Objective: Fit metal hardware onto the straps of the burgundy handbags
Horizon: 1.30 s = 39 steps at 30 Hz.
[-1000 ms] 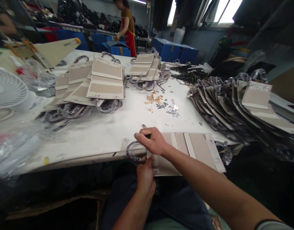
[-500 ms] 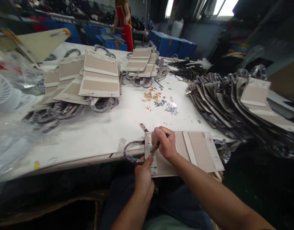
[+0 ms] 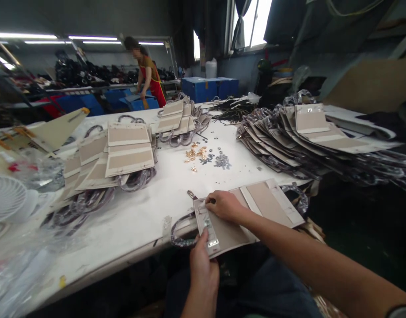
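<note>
A flat beige bag panel (image 3: 259,205) with a plastic-wrapped dark handle (image 3: 179,229) lies at the near edge of the white table (image 3: 130,216). My left hand (image 3: 203,260) grips the panel's near left corner, thumb on top beside a clear strip with small metal fittings (image 3: 207,225). My right hand (image 3: 224,205) rests closed on the panel's upper left part, fingers pinched against it; what they pinch is too small to make out. A small metal clasp (image 3: 191,194) lies just beyond the panel.
Stacks of beige panels with wrapped handles lie at left (image 3: 119,154), far centre (image 3: 176,119) and right (image 3: 302,132). Gold and silver hardware (image 3: 203,157) is scattered mid-table. A white fan (image 3: 5,198) and plastic bags sit at left. A person in a red apron (image 3: 149,79) works behind.
My right hand went from the handle end onto the panel's top left part. My left hand keeps its hold on the near corner. My head lifted, showing more of the room.
</note>
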Each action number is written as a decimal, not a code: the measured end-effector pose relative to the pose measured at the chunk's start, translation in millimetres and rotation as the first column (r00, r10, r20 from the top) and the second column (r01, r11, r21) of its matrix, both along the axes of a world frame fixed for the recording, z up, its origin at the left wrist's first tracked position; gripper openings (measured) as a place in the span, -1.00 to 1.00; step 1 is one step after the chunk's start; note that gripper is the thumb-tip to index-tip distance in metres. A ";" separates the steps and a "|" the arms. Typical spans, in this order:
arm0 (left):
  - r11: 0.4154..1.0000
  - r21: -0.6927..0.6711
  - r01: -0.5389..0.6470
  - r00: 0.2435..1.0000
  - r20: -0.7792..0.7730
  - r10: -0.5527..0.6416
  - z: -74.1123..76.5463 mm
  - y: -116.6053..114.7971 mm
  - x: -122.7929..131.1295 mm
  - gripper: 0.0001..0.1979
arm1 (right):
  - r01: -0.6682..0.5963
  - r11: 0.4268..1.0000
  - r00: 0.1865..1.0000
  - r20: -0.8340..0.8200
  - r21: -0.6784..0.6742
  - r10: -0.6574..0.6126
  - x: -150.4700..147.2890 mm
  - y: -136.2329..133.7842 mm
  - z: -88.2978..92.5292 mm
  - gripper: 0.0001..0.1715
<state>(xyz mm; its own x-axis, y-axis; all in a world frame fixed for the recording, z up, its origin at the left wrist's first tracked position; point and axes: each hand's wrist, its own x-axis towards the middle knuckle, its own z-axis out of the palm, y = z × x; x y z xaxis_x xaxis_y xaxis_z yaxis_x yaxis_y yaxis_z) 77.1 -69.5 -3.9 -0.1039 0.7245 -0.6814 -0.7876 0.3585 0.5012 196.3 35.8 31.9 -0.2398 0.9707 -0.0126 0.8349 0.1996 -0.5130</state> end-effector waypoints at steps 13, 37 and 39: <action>0.938 0.320 0.135 0.240 -0.929 0.282 -18.2 -15.2 -74.7 -0.32 | 0.008 0.999 0.998 0.065 0.054 -0.011 -2.3 1.9 -11.8 -0.63; 0.607 -0.246 0.756 -0.532 -0.771 0.351 -8.0 63.4 -83.9 -0.51 | -0.022 1.000 0.997 0.068 0.023 0.020 -11.4 -18.9 -6.9 -0.70; 0.600 -0.235 0.765 -0.523 -0.769 0.367 -12.0 66.8 -88.3 -0.51 | 0.007 1.000 0.998 0.060 0.006 -0.008 -17.2 -18.9 -5.2 -0.72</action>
